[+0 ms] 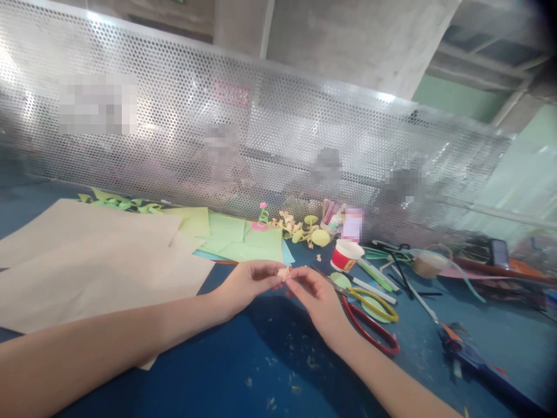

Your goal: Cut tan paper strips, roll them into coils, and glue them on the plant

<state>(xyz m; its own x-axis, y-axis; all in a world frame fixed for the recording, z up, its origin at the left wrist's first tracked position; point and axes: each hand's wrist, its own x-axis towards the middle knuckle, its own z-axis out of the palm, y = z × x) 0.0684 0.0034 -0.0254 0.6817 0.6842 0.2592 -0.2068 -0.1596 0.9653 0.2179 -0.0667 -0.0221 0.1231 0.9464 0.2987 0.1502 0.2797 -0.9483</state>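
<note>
My left hand (250,281) and my right hand (315,296) meet over the blue table (243,360), fingertips pinched together on a small tan paper piece (285,273). Both hands are closed on it. Just right of my right hand lie scissors (369,313) with one yellow and one red handle, resting over a light green paper disc (340,281). A large tan paper sheet (87,267) lies under and left of my left forearm.
Light green sheets (243,238) and curled paper shapes (291,223) sit behind the hands, with a red-and-white cup (346,255), pens (376,278), a tape roll (429,264) and a glue gun (470,357) to the right. A perforated metal screen (261,133) backs the table. Scraps litter the near tabletop.
</note>
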